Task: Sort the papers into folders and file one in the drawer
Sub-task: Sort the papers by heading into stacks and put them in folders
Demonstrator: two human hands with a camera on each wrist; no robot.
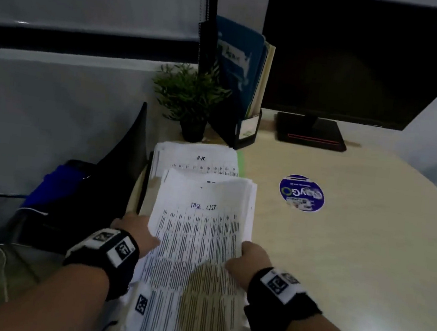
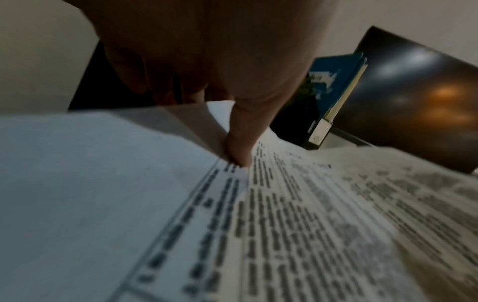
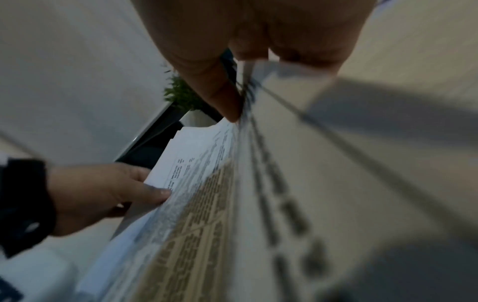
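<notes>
1. The sheaf of papers (image 1: 198, 234), its top sheet a printed table with a handwritten heading, is held above the near left part of the surface (image 1: 353, 235), at about 6 o'clock in the head view.
2. The left hand (image 1: 136, 233) pinches the sheaf's left edge, thumb on top and fingers curled beneath; the right hand (image 1: 251, 259) pinches the right edge the same way.
3. My reading: the step is carrying or squaring this batch before it goes into a folder. Keep both pinches even so the loose sheets do not fan or slide, and tap the edges level on the surface first.
4. At 12 o'clock from the sheaf, a second pile of papers (image 1: 196, 157) lies flat, with a green folder (image 1: 240, 165) edge showing under it; I think that is a likely place for it.
5. Farther on at 12 stand a small plant (image 1: 190, 94) and a file holder (image 1: 246, 125) with blue folders (image 1: 237, 58); both are close enough to be knocked.
6. A monitor (image 1: 360, 59) stands at 1 o'clock and a round sticker (image 1: 301, 192) lies at 2, neither in the way.
7. No drawer is in view.
</notes>
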